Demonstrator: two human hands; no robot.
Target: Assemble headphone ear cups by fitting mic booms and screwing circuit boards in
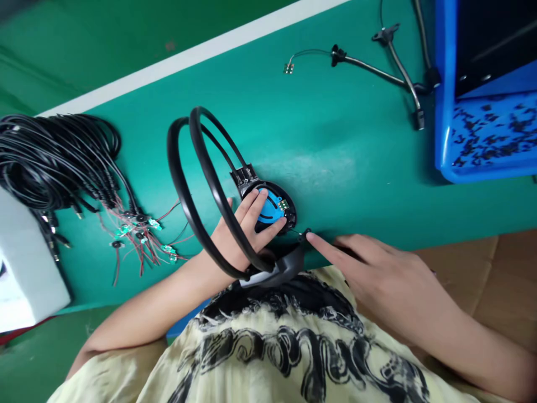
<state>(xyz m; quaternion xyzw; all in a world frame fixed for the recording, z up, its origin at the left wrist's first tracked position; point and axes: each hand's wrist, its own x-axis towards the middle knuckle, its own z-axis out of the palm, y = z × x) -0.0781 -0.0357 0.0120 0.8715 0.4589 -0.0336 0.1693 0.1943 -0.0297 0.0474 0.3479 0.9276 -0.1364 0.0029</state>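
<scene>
A headset lies on the green table in front of me, its black double headband (210, 184) arching over my left wrist. One ear cup (289, 196) faces up, with a blue disc (272, 208) and a small circuit board (284, 205) inside. My left hand (251, 224) reaches under the bands, fingers spread and pressing on the cup and disc. The other ear cup (289, 264) rests near my body. My right hand (369, 263) has its index finger extended, touching a small black part (305, 235) beside the open cup; its other fingers are bent.
Coiled black cables (59, 162) with thin wires and small green boards (170, 252) lie at the left. Metal microphone booms (373, 70) lie at the upper right, near a blue tray (447, 112) holding small black pieces. A white box (29, 274) stands at the left edge.
</scene>
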